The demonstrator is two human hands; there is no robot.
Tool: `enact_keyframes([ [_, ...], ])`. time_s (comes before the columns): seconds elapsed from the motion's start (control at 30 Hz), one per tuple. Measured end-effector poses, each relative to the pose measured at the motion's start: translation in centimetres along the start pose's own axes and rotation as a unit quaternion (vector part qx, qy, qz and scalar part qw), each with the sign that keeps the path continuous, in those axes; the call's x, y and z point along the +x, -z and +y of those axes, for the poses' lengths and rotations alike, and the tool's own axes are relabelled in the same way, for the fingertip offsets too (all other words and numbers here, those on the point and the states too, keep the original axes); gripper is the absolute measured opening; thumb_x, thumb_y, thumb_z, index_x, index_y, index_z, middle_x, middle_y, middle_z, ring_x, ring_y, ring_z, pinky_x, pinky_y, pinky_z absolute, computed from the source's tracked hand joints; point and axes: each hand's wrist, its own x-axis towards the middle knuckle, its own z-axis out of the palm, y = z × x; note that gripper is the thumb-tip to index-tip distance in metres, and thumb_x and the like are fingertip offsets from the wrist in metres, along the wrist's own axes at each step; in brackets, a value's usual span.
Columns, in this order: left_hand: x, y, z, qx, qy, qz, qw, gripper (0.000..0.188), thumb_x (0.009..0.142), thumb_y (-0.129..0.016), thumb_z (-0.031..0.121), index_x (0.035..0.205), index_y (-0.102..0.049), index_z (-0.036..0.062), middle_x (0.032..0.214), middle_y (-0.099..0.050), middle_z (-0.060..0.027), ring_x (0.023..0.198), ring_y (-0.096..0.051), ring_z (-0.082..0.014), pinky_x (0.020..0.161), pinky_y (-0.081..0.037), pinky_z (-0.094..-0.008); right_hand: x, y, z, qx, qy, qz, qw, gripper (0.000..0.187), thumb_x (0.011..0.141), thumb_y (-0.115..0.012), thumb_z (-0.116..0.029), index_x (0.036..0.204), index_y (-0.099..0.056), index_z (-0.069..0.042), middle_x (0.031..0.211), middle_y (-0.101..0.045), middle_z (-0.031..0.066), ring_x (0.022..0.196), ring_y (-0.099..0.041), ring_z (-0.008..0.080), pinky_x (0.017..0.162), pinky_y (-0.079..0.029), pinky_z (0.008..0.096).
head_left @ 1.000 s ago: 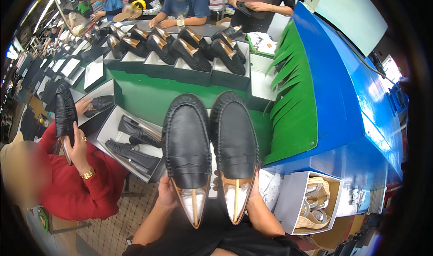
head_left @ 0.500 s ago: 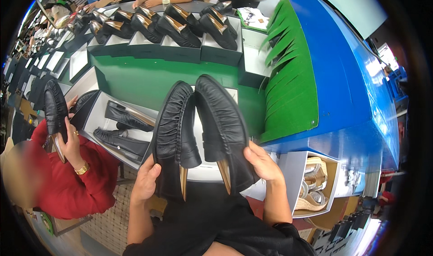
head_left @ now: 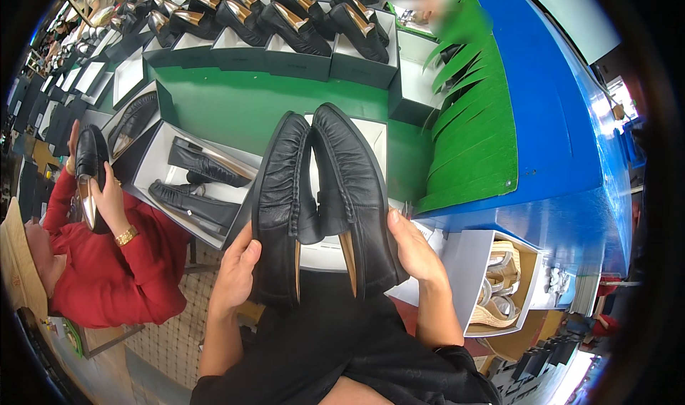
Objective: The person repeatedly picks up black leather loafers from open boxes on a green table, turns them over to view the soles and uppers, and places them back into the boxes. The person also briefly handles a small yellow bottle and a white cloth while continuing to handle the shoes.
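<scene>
Two black leather loafers with gathered toes are held up side by side before me, toes pointing away and nearly touching. My left hand [head_left: 235, 268] grips the left loafer [head_left: 275, 205] by its outer side, thumb on top. Around the outer side of the right loafer [head_left: 360, 198] my right hand [head_left: 414, 246] is closed. Tan lining shows at both openings. Behind and beneath the pair lies a white open box [head_left: 377, 137], mostly hidden by the shoes.
An open box [head_left: 153, 169] at left holds another black pair. A person in red [head_left: 118, 276] handles a black loafer [head_left: 90, 169] beside it. Boxed loafers [head_left: 296, 27] line the far side of the green belt [head_left: 235, 98]. Right are a blue machine [head_left: 549, 134] with green strips and boxed wedge sandals [head_left: 499, 284].
The loafers' toes have come closer together and the pair sits slightly higher in view. The person in red has turned their loafer so its opening shows.
</scene>
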Motion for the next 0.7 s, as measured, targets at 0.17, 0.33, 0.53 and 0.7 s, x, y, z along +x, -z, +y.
enact_keyframes([
  [0.17, -0.1, 0.1, 0.3, -0.009, -0.001, 0.011, 1.0, 0.053, 0.104, -0.047, 0.025, 0.145, -0.036, -0.0071, 0.14, -0.05, -0.0132, 0.129, -0.046, -0.0179, 0.11, -0.033, -0.0312, 0.5, -0.7, -0.6, 0.022, -0.001, -0.001, 1.0, 0.062, 0.107, -0.029, -0.042, 0.149, -0.032, 0.004, 0.151, -0.039, 0.0154, 0.141, -0.034, 0.0228, 0.116, -0.023, 0.0314],
  [0.33, -0.4, 0.5, 0.8, -0.023, 0.038, 0.033, 0.998, 0.052, 0.104, -0.046, 0.022, 0.145, -0.036, -0.0076, 0.14, -0.05, -0.0127, 0.128, -0.048, -0.0169, 0.108, -0.035, -0.0304, 1.0, -0.7, -1.4, 0.002, -0.013, -0.022, 1.0, 0.062, 0.106, -0.034, -0.042, 0.148, -0.034, 0.004, 0.15, -0.041, 0.014, 0.138, -0.036, 0.0211, 0.115, -0.025, 0.031],
  [0.53, -0.4, 0.8, -0.2, -0.057, 0.07, 0.049, 0.995, 0.052, 0.103, -0.049, 0.02, 0.147, -0.035, -0.0045, 0.132, -0.055, -0.0109, 0.12, -0.052, -0.0143, 0.102, -0.039, -0.0277, 1.6, -1.1, -0.3, 0.025, -0.018, -0.034, 0.999, 0.056, 0.103, -0.05, -0.03, 0.147, -0.036, 0.003, 0.143, -0.047, 0.01, 0.129, -0.043, 0.0163, 0.11, -0.031, 0.0289],
  [0.7, -0.7, 1.6, -1.3, -0.05, 0.091, 0.034, 0.994, 0.06, 0.098, -0.056, 0.019, 0.15, -0.032, 0.0002, 0.117, -0.057, -0.0085, 0.106, -0.054, -0.013, 0.094, -0.042, -0.0261, 1.4, -1.3, 0.6, 0.036, -0.045, -0.039, 0.998, 0.063, 0.097, -0.061, -0.023, 0.149, -0.034, 0.001, 0.14, -0.049, 0.009, 0.129, -0.043, 0.0154, 0.108, -0.034, 0.03],
])
